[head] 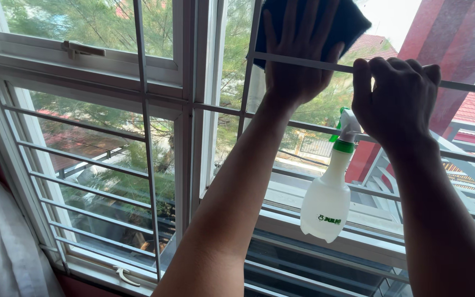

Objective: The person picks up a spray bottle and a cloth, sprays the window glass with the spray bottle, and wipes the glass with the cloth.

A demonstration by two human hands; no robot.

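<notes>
My left hand (298,55) is pressed flat, fingers spread, on a dark blue cloth (353,22) held against the glass of the right window pane, reaching between the white window bars. To its right, my right hand (397,99) is curled around a horizontal bar (468,87). A white spray bottle (325,203) with a green collar and trigger head hangs from the bar just below, close to my right hand but not held by it.
White horizontal and vertical bars cover the whole window. A latch handle (83,49) sits on the upper left frame and another (123,275) on the lower sill. A white curtain (1,236) hangs at the left edge. Trees and red roofs show outside.
</notes>
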